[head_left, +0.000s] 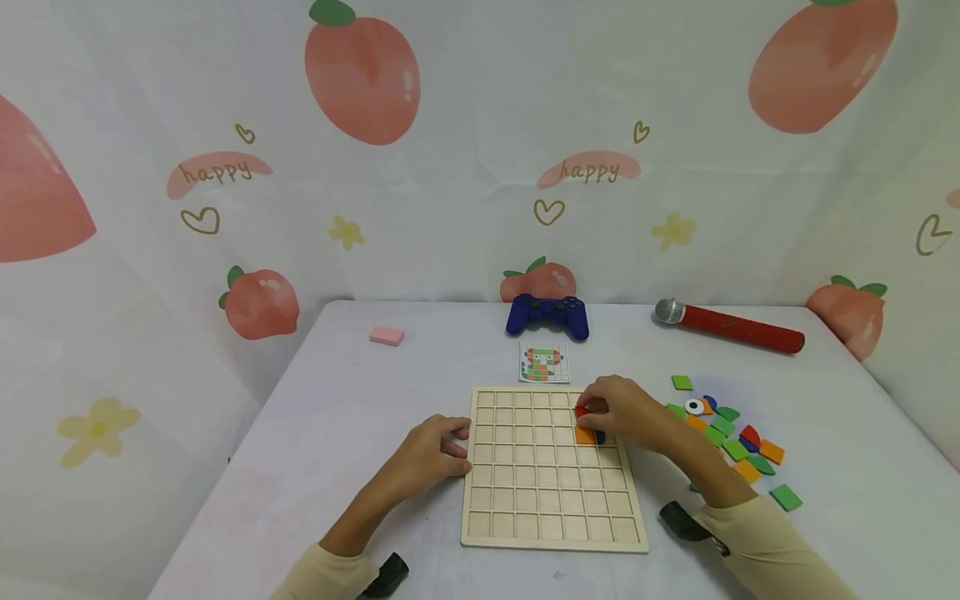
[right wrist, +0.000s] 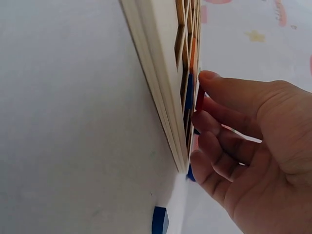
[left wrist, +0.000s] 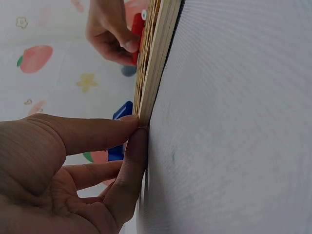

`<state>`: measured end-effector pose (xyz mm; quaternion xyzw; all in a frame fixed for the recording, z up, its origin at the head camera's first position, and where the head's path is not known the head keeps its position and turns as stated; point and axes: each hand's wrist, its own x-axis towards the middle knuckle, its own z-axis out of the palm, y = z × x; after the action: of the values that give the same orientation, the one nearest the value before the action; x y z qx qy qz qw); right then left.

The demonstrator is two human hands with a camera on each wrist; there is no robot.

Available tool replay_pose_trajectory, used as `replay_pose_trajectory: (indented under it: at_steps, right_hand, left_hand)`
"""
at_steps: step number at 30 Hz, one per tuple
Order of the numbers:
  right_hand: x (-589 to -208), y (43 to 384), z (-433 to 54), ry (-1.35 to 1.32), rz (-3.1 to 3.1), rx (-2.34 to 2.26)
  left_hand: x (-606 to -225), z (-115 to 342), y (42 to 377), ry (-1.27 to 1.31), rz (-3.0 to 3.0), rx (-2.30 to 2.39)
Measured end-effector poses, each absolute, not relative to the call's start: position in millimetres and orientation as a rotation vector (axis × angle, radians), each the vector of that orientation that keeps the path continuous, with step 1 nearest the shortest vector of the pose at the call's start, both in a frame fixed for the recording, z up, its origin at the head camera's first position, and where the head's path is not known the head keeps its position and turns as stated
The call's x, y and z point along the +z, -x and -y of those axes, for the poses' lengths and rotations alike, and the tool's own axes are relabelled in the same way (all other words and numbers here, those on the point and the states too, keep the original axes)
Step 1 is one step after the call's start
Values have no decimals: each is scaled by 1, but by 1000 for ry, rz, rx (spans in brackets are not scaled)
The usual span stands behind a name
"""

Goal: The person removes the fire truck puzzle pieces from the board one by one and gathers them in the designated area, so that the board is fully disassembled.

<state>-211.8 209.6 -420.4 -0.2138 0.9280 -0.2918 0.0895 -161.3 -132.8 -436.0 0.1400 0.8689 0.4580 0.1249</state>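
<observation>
A light wooden grid board [head_left: 555, 479] lies flat on the table. My left hand [head_left: 435, 454] holds its left edge with thumb and fingertips; in the left wrist view the thumb and a finger meet at the board's edge [left wrist: 157, 63]. Over the upper right cells, my right hand [head_left: 618, 408] pinches a small red tile [right wrist: 200, 99] between thumb and fingers. That tile's exact shape is hidden by the fingers. Just below sit an orange square tile [head_left: 585, 435] and a blue curved tile [head_left: 600, 437] in neighbouring cells.
Loose coloured tiles [head_left: 723, 424] are scattered right of the board, under and beside the right forearm. Behind the board lie a pattern card [head_left: 545, 363] and a blue game controller [head_left: 547, 315]. A red microphone [head_left: 738, 327] lies back right, a pink eraser [head_left: 386, 335] back left.
</observation>
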Motion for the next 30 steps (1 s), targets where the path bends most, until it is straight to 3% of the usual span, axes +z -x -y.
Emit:
replay_pose_trajectory:
  at_steps: [30]
  right_hand:
    - [-418,205,-208,616,-2732,-900]
  left_hand:
    - [-436,132,162,-400,-2539,1323]
